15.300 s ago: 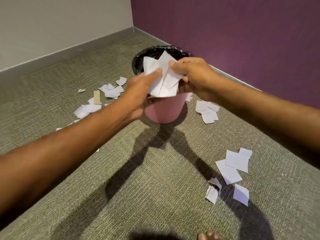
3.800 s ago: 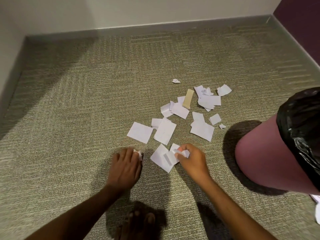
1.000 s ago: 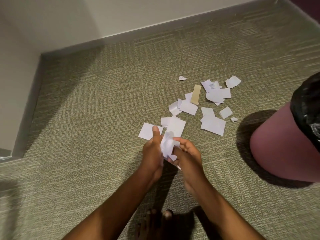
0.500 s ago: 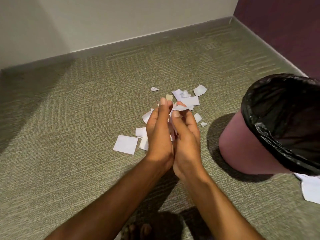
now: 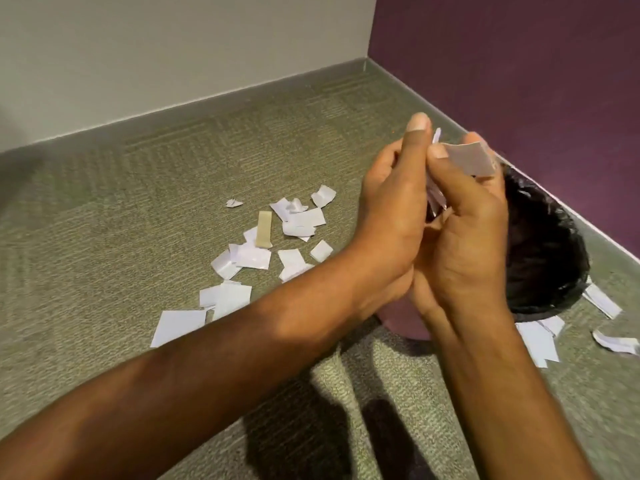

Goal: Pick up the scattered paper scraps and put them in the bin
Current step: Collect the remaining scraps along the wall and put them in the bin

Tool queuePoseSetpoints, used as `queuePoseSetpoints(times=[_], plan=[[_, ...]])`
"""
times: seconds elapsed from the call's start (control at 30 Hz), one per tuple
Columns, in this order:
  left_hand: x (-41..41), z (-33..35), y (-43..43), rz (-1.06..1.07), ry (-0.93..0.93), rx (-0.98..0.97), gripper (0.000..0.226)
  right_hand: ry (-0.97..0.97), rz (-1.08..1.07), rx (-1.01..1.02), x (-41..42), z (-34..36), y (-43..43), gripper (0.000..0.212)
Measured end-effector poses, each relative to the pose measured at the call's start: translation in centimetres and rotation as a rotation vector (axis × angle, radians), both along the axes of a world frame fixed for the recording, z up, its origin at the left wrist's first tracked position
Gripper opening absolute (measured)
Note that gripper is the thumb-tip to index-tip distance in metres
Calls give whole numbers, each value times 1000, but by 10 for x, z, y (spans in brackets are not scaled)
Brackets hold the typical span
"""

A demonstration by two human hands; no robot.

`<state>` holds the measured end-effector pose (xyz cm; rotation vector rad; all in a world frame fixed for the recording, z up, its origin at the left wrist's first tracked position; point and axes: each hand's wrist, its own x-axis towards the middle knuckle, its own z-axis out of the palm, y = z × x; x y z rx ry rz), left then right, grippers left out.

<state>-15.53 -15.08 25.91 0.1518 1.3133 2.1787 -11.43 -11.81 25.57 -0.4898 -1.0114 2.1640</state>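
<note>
I see my left grip [image 5: 391,216] and right grip [image 5: 464,237] clamped together round a wad of paper scraps [image 5: 469,157] over the bin [image 5: 547,244], near the far-right corner of the floor [image 5: 138,202], with loose scraps [image 5: 249,258] lying to its left.

One wide-angle camera, worn on the head, looks forward and down at the carpet floor [image 5: 121,220] from close above; the wall corner [image 5: 367,60] lies at twelve o'clock, the bin [image 5: 547,258] at three.
</note>
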Motion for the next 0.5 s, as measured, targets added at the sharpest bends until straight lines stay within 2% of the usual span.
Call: queuePoseSetpoints(times=[0.13, 0.23, 0.37, 0.5], plan=[[9, 0, 18, -109, -100, -128, 51, -223, -112, 51, 14, -4, 35, 56], [5, -6, 18, -205, -99, -133, 55, -362, -145, 61, 21, -10, 50, 52], [-5, -6, 12, -260, -188, -150, 89, -406, -166, 61, 25, -21, 60, 49], [-17, -10, -1, -235, -196, -86, 88, -409, -223, 108, 28, -28, 64, 46]])
